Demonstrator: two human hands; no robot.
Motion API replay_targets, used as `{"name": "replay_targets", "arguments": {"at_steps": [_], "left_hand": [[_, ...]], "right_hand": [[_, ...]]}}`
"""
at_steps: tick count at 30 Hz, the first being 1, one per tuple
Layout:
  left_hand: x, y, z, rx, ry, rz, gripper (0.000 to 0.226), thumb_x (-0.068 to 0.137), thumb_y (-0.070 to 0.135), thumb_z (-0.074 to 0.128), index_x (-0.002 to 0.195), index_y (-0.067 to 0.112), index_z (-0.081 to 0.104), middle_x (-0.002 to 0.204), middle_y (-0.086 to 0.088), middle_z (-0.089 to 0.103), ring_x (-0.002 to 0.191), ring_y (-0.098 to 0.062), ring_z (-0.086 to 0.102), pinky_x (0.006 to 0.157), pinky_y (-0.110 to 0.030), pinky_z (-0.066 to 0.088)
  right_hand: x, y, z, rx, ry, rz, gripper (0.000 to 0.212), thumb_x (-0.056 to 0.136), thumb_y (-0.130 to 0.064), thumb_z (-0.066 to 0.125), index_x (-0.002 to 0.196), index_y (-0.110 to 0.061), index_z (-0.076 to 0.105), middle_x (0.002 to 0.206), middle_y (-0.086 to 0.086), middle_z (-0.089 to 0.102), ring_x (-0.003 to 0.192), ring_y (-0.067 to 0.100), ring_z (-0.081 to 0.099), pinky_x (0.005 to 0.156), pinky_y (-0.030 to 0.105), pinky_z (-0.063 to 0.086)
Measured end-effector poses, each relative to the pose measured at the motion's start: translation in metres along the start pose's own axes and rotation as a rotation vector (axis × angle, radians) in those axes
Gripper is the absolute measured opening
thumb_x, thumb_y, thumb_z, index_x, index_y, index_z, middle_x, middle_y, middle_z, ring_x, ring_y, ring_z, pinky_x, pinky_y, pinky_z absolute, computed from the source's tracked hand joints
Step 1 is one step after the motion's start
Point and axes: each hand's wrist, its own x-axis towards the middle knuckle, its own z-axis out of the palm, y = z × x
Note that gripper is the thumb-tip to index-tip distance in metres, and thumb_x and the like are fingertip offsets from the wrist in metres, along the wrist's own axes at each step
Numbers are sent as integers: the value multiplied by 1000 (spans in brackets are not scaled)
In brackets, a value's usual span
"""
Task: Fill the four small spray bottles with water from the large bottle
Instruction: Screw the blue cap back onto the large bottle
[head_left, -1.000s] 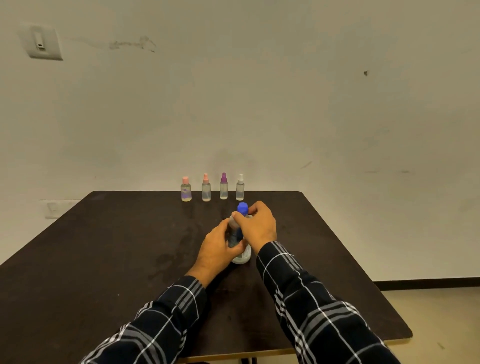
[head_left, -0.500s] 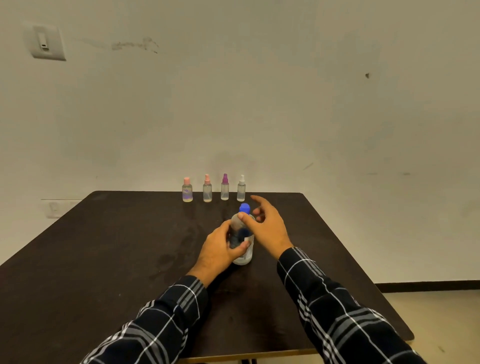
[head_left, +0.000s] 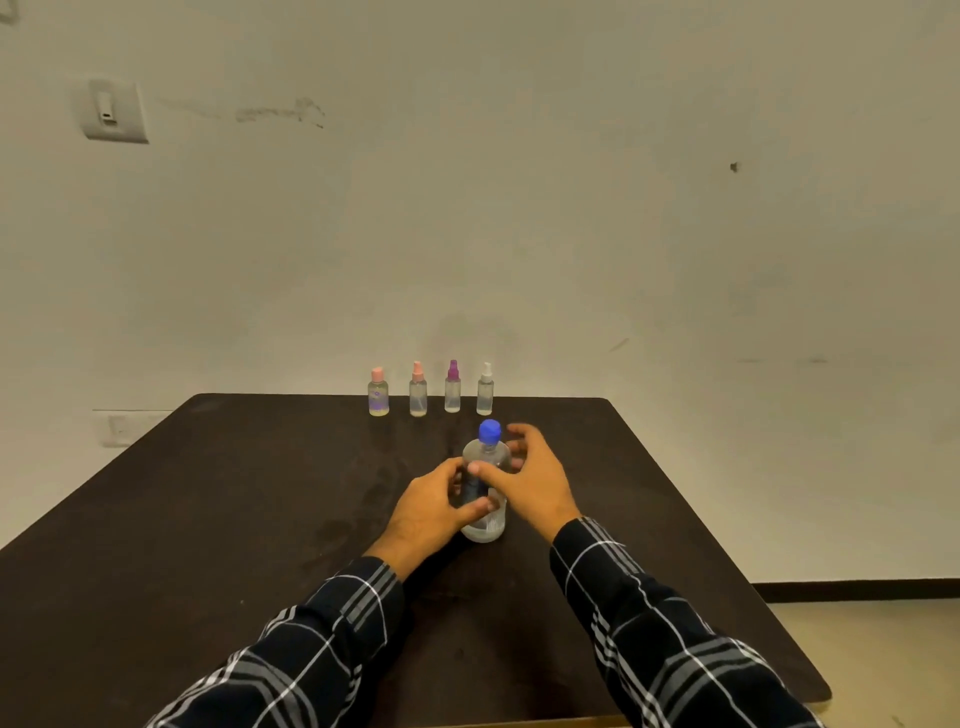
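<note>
While the large bottle (head_left: 485, 488) stands upright on the dark table (head_left: 208, 519), a little right of centre and nearer than the spray bottles, the left hand (head_left: 434, 512) is wrapped round its lower body with fingers curled against the clear plastic. The right hand (head_left: 530, 480) sits just beside it on the right, fingers spread and loose, the thumb touching or almost touching the shoulder below the blue cap (head_left: 490, 431), which is on. I'd judge the bottle light and thin-walled, likely to dent under a hard squeeze and perhaps slick if wet, so the body is the place to steady it and the ribbed cap the place to twist. At the far edge the four small ones stand in a row, apart from each other: the squat bottle with a pink cap (head_left: 378, 398) on the left, then the peach-topped sprayer (head_left: 417, 396), the purple-topped sprayer (head_left: 452, 392) and the white-topped sprayer (head_left: 484, 395). They look light and easy to tip, best held round the barrel. The leftmost carries a purple label and the large bottle a dark band, but neither can be read from here.
</note>
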Motion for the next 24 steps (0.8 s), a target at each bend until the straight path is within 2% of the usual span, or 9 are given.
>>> {"name": "replay_targets", "arguments": {"at_steps": [4,5,7,9,12,15,18,21,24], "left_hand": [[14,2,-6,58,-108,-15,44,86,30,78,126,29,60,108,13,70,99,-2,67,96,-31,56],[19,1,-8,65,-168,-9,47,86,29,79,128,27,59,112,12,70,102,-2,67,98,-32,55],[31,-7,-15,131,-285,26,57,86,26,80,137,26,56,123,10,69,111,-4,66,103,-31,53],[46,-19,-26,225,-309,34,65,87,22,79,146,24,51,132,5,67,116,-6,65,104,-27,50],[73,-37,-46,201,-114,-39,58,88,19,79,142,19,56,126,0,70,104,-6,68,95,-21,53],[101,-57,-64,167,167,-112,38,89,18,77,126,17,67,109,2,72,93,-9,69,95,-31,56],[128,-73,-84,198,386,-161,30,92,21,73,121,16,66,108,0,72,93,-18,69,91,-37,56],[157,-87,-96,200,539,-194,36,93,23,71,126,13,61,116,-6,68,102,-26,66,91,-42,55],[181,-104,-97,166,577,-279,53,90,21,75,137,10,53,131,-13,62,112,-31,63,98,-46,52]], "right_hand": [[2,11,3,-28,-111,56,69,75,-21,85,132,-26,46,121,-8,58,113,13,56,83,16,45],[4,14,4,-27,-110,55,67,76,-19,85,130,-27,46,120,-8,59,113,13,56,82,15,44],[10,20,2,-31,-114,58,66,77,-16,83,129,-28,45,118,-10,57,112,12,55,90,21,44],[17,23,-3,-45,-98,50,67,77,-15,84,130,-29,45,117,-12,56,111,9,53,95,25,43],[35,33,-14,-61,-39,34,65,76,-18,85,126,-32,47,115,-13,58,108,8,56,98,26,45],[58,45,-29,-87,21,46,69,77,-19,84,133,-29,46,119,-11,58,111,11,55,99,28,43],[89,57,-41,-109,75,53,73,77,-17,84,137,-26,44,127,-3,59,118,18,56,101,30,43],[128,70,-47,-151,106,82,81,77,-17,85,143,-23,39,139,5,57,127,27,54,108,40,41],[163,82,-47,-178,114,104,89,76,-18,85,149,-22,34,145,8,52,132,31,51,112,44,39]]}}
